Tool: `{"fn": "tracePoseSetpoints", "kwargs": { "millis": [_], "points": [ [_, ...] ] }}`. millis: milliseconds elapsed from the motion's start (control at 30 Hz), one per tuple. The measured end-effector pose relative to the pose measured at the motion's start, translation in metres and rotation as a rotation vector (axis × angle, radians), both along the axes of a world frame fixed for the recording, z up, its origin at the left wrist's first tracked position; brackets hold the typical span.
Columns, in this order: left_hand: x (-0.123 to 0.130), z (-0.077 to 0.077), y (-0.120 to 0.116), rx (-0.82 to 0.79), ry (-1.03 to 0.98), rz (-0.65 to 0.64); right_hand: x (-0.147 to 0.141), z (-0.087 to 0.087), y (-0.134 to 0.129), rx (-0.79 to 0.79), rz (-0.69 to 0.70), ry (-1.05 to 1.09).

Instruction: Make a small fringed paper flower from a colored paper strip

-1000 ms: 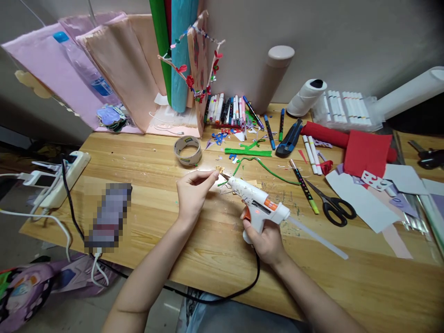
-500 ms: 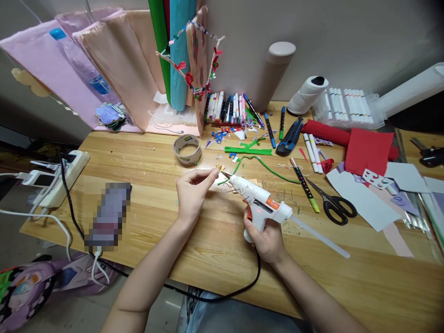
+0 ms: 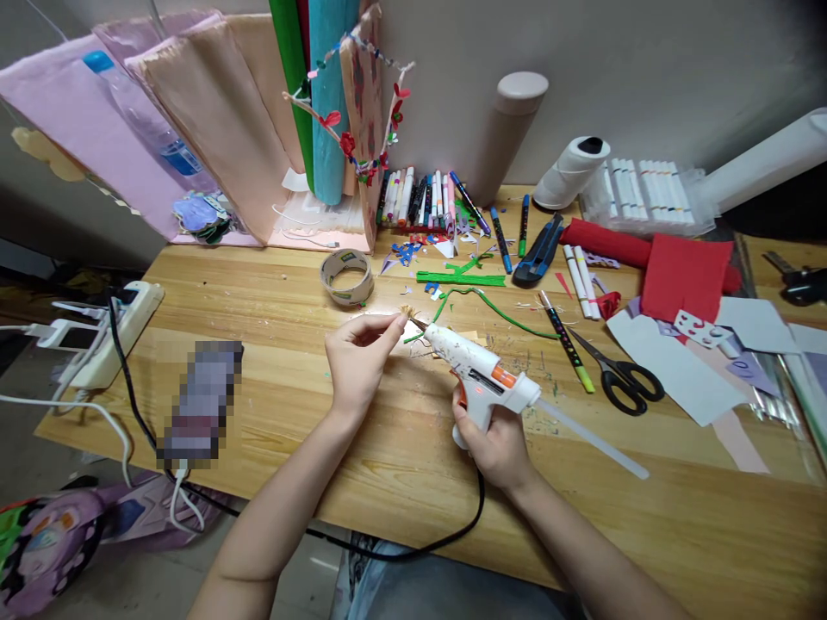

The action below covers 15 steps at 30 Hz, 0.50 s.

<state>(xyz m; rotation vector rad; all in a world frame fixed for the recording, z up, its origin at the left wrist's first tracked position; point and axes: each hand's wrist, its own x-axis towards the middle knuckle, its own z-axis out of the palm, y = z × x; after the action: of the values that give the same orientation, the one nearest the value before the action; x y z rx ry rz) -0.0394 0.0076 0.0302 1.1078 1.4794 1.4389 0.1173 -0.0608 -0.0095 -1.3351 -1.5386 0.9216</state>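
Observation:
My right hand (image 3: pixel 494 439) is wrapped round the grip of a white hot glue gun (image 3: pixel 462 349), its fingers at the orange trigger. A clear glue stick (image 3: pixel 591 437) sticks out of the gun's back end. With thumb and fingertips pinched, my left hand (image 3: pixel 362 362) holds a small yellowish frilled piece (image 3: pixel 407 312), whose kind I cannot make out. The dark nozzle points left and lies right at this piece; whether they touch is hard to tell. Just beyond the gun, a bent green wrapped wire (image 3: pixel 497 310) rests on the table.
Behind my left hand stands a roll of tape (image 3: pixel 347 277). Black scissors (image 3: pixel 620 379), a marker (image 3: pixel 567 344) and a utility knife (image 3: pixel 538 250) lie to the right. A phone (image 3: pixel 203 400) and a power strip (image 3: pixel 116 331) are at left. The gun's black cord (image 3: pixel 445 544) hangs over the front edge.
The glue gun has shifted very slightly left, with its nozzle closer in at the yellowish piece. The whole view has moved a little; both hands keep their hold.

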Motion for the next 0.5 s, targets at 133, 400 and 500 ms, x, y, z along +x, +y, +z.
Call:
{"fn": "tracePoseSetpoints", "kwargs": {
  "millis": [133,400,500],
  "points": [
    [0.0003,0.0005,0.0002,0.004,-0.003,0.028,0.0013,-0.004,-0.001,-0.021,0.016,-0.003],
    [0.0007,0.0008,-0.0011,0.012,0.014,0.024,0.0007,-0.0044,-0.0006,-0.057,-0.016,-0.004],
    [0.0008,0.0013,-0.0002,0.014,-0.001,0.035,0.0001,-0.0045,0.0004,-0.059,-0.037,0.037]
  ]
}}
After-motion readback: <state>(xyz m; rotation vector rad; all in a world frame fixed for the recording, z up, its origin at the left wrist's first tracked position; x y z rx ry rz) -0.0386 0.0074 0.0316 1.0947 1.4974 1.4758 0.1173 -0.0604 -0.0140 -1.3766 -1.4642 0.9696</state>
